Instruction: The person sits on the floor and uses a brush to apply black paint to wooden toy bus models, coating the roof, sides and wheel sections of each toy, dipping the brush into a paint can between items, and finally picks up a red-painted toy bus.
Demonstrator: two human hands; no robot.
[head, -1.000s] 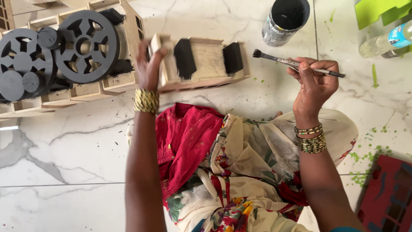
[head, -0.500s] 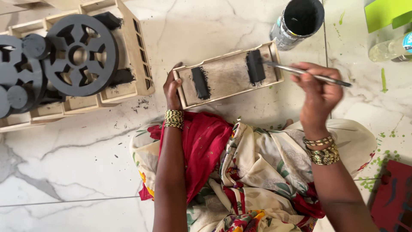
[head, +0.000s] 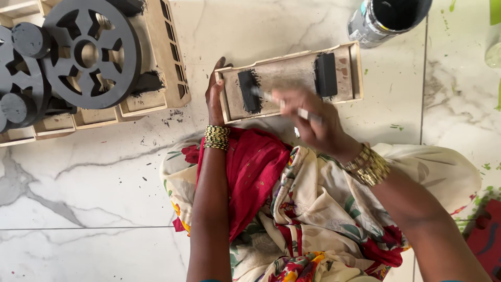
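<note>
Right hand (head: 313, 122) has moved left over tray (head: 292, 73), pinching one brush (head: 282, 102); two black blocks. Left hand (head: 215, 96) grips tray's end.

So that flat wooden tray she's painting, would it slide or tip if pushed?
The wooden tray probably slides easily: it lies flat on smooth marble floor, and her left hand steadies its end. It looks thin, rigid and likely light. Tipping seems unlikely, being low and wide.

white marble floor (head: 94, 198); green paint flecks (head: 488, 167)
</note>
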